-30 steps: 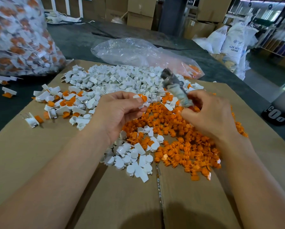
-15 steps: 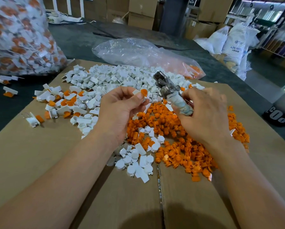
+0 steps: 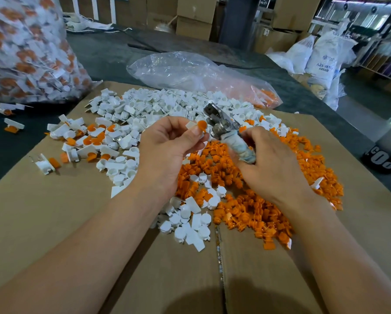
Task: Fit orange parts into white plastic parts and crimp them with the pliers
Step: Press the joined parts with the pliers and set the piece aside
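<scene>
Above the middle of the cardboard (image 3: 53, 211), you are pinching a white part (image 3: 191, 125) between the thumb and curled fingers of your left hand (image 3: 167, 150). An orange part (image 3: 201, 126) is sitting at its right end, facing the pliers (image 3: 221, 123). Your right hand (image 3: 273, 168) is gripping the pliers by the wrapped handle (image 3: 242, 148), with the fingers curled round it, a little right of the cardboard's middle. The steel head is tilting up and to the left and sitting just beside the orange part. You cannot tell whether the two are touching, nor whether the jaws are standing apart.

A white pile (image 3: 158, 107) is lying across the cardboard's far half. An orange pile (image 3: 258, 205) is spreading under your right hand, from the cardboard's middle toward its right edge. Loose white pieces (image 3: 190, 225) are lying on the cardboard near its middle seam, touching the orange pile. Pieces showing both white and orange (image 3: 87, 137) are lying near the cardboard's left edge, and a few (image 3: 13, 125) are resting on the dark surface just off that edge.

Beyond the cardboard's far edge a clear bag (image 3: 190, 71) is slumping, with some orange showing inside. Off the cardboard's far left corner a full bag (image 3: 24, 48) of white and orange pieces is standing. Well beyond the cardboard, boxes (image 3: 194, 14) and white sacks (image 3: 321, 55) are standing.
</scene>
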{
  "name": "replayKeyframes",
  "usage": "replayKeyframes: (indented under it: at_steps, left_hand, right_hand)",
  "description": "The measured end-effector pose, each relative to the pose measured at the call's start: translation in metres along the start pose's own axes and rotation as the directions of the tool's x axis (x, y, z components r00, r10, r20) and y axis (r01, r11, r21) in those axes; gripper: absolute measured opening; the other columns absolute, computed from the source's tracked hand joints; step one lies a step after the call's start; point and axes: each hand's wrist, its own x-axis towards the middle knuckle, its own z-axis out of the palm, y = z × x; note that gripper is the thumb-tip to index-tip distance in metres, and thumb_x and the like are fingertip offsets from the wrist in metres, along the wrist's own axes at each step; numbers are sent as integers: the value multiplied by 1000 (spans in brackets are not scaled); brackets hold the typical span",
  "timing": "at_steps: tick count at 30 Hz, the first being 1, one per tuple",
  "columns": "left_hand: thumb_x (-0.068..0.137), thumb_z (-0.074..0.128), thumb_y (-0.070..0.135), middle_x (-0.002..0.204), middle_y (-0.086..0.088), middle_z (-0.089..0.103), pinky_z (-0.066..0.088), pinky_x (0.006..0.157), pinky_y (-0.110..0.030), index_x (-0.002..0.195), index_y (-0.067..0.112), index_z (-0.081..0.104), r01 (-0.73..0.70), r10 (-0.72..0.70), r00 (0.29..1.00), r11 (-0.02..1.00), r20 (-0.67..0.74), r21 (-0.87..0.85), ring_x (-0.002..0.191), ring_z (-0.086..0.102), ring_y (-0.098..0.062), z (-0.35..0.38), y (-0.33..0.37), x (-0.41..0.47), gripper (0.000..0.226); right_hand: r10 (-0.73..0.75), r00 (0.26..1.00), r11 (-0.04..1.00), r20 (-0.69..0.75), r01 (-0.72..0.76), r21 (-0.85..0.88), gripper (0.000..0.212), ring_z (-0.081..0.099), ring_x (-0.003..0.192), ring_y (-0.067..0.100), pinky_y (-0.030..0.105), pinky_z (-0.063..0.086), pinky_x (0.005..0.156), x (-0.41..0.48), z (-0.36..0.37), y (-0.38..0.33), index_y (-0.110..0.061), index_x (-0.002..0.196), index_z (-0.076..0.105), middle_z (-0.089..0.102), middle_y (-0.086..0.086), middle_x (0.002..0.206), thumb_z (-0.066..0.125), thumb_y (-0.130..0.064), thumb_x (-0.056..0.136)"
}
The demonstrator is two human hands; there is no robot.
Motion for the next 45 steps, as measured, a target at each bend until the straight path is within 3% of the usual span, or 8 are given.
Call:
replayKeyframes:
  at_steps: [4, 11, 19, 24, 32, 36, 45]
  left_hand:
    - [78, 59, -10, 57, 4, 63, 53, 58, -20, 70, 7, 58, -10, 10, 1000, 1000, -20, 9, 57, 64, -9, 0, 0, 0, 19]
    - [79, 59, -9, 66, -3, 62, 54, 60, -22, 70, 9, 59, -23, 24, 999, 1000, -33, 8, 61, 64, -10, 0, 1, 0, 20]
    - [78, 60, -10, 64, -2, 64, 56, 63, -25, 70, 9, 60, -24, 26, 999, 999, -48, 37, 62, 65, -13, -1, -1, 1, 20]
    - [78, 61, -9, 67, -5, 62, 55, 61, -23, 71, 7, 61, -6, 9, 999, 999, -43, 51, 62, 63, -13, -3, -1, 1, 18]
    - [81, 60, -7, 58, 3, 62, 54, 54, -20, 70, 8, 59, 41, -34, 998, 992, -62, 121, 55, 62, -7, -3, -1, 0, 19]
    - [82, 59, -6, 61, 1, 61, 54, 55, -20, 69, 10, 58, 20, -11, 998, 992, -69, 125, 58, 62, -10, -1, -1, -1, 21]
    - [84, 56, -8, 68, -6, 59, 54, 55, -21, 68, 10, 56, 41, -28, 995, 991, -97, 130, 64, 60, -19, -2, -2, -1, 24]
  right_hand:
    - [-15, 999, 1000, 46, 16, -23, 39, 40, 87, 8, 24, 25, 67, -1, 1, -3, -17, 119, 48, 52, 0, 109, 53, -39, 87]
    - [-52, 998, 977, 47, 60, -203, 41, 31, 82, 11, 28, 20, 70, -1, -3, -6, -18, 99, 53, 47, -4, 83, 38, -52, 83]
    - [-43, 995, 994, 95, 52, -98, 32, 42, 68, 18, 24, 23, 50, -3, -1, -8, -18, 87, 44, 45, -2, 74, 42, -49, 84]
    - [-44, 990, 998, 137, 48, -29, 25, 39, 60, 9, 27, 28, 49, -4, 0, -7, -22, 86, 41, 43, -8, 68, 44, -47, 88]
    - [-45, 982, 999, 185, 41, 28, 20, 50, 61, 17, 32, 38, 52, -3, 0, -7, -23, 86, 45, 52, -3, 67, 48, -43, 89]
    - [-50, 983, 998, 178, 44, 35, 15, 48, 57, 11, 28, 36, 48, -2, 2, -9, -28, 86, 42, 49, -7, 64, 50, -40, 89]
    - [-39, 977, 999, 212, 41, -6, 16, 45, 53, 12, 28, 31, 44, 0, 7, -11, -21, 88, 46, 51, -1, 65, 52, -36, 90]
